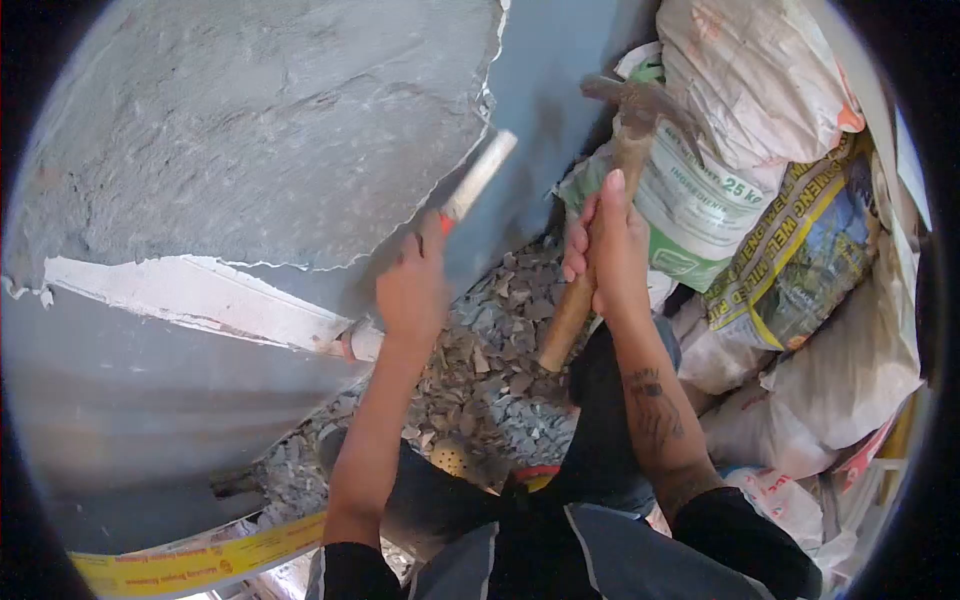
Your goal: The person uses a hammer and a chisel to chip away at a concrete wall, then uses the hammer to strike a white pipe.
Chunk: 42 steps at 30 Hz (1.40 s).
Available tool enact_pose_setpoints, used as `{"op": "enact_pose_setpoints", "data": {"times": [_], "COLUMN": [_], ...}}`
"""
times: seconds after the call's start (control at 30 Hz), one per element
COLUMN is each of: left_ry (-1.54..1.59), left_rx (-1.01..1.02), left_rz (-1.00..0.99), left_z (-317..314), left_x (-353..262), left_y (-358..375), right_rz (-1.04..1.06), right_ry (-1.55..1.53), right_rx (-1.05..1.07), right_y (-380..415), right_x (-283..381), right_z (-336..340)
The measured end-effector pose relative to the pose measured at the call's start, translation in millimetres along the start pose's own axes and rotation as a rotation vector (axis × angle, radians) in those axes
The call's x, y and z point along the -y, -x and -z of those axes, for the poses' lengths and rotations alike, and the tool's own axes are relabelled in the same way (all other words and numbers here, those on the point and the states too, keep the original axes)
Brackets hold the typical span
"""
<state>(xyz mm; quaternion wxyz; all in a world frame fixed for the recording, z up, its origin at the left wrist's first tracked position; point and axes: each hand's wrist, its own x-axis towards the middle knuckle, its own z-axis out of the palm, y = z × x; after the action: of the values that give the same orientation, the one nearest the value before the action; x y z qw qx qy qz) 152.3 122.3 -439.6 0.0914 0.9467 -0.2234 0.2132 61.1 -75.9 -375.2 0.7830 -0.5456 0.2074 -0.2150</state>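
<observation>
My left hand (412, 285) grips a chisel (478, 178) with a pale shaft and a red grip, its tip at the edge of the blue-grey paint layer (540, 70) on the wall. My right hand (608, 248) is closed around the wooden handle of a hammer (630, 115), whose metal head is raised just right of the chisel's end. Bare grey plaster (250, 130) shows where the paint has come off.
Chipped paint and plaster fragments (490, 360) litter the floor below my hands. Stacked sacks (740, 170), one marked 25 kg, crowd the right side. A yellow printed strip (200, 562) lies at the lower left. My knees and dark trousers fill the bottom.
</observation>
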Motion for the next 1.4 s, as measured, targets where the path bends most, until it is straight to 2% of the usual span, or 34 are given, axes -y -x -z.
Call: {"op": "enact_pose_setpoints", "data": {"times": [0.07, 0.1, 0.17, 0.37, 0.63, 0.7, 0.83, 1.03, 1.4], "left_ry": [0.038, 0.037, 0.055, 0.28, 0.337, 0.378, 0.426, 0.481, 0.516], "left_rx": [0.159, 0.16, 0.034, 0.095, 0.113, 0.095, 0.075, 0.091, 0.073], "left_rz": [-0.004, 0.002, -0.03, 0.129, 0.091, 0.109, 0.103, 0.122, 0.133], "left_z": [-10, -13, -15, 9, 15, 15, 19, 36, 31], "left_x": [-10, -12, -16, -28, -29, -26, -23, -26, -24], "left_y": [12, 15, 20, 11, 15, 14, 14, 10, 7], "right_rz": [-0.009, -0.019, -0.019, 0.023, 0.162, 0.203, 0.182, 0.265, 0.269], "right_ry": [-0.005, -0.014, -0.009, -0.027, 0.054, -0.019, 0.027, 0.084, 0.125], "right_rx": [0.016, 0.033, 0.024, 0.038, 0.102, 0.111, 0.064, 0.079, 0.072], "right_y": [0, -1, -2, 3, 7, 9, 12, 15, 15], "right_x": [0, 0, -3, -3, -15, -17, -17, -21, -24], "right_z": [2, 2, 2, -1, 1, 1, -4, -9, -14]}}
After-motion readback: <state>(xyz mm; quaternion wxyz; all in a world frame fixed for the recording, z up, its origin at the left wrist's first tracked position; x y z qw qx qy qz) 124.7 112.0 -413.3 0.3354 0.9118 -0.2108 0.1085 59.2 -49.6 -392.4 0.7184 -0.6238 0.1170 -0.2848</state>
